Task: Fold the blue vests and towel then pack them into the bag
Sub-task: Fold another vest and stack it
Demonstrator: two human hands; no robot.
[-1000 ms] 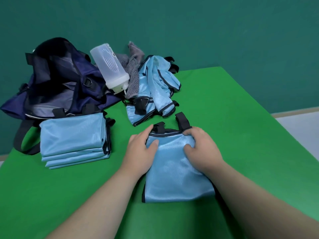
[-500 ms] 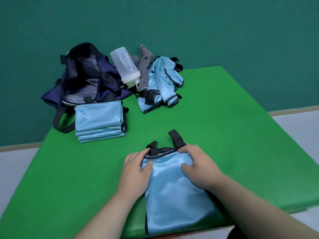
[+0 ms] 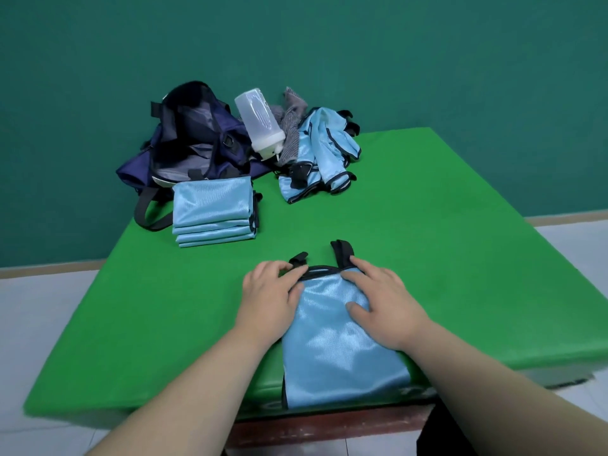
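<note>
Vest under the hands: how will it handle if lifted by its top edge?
Likely floppy: the folded vest bends at its lower end over the table edge. Probably slippery, judging by its glossy sheen, so layers may slide apart. Seems light: thin fabric lying flat.

Bag [image 3: 197, 139]: one. Bottle [image 3: 260, 123]: one. Grey towel [image 3: 291, 126]: one. Table [image 3: 427, 225]: one. Stacked vests [image 3: 212, 202]: four, counted by the visible edges. Flat vest [image 3: 335, 340] at the near edge: one. Heaped vests [image 3: 322, 153]: number cannot be told. Hands: two, left hand [image 3: 269, 297] and right hand [image 3: 381, 304].
</note>
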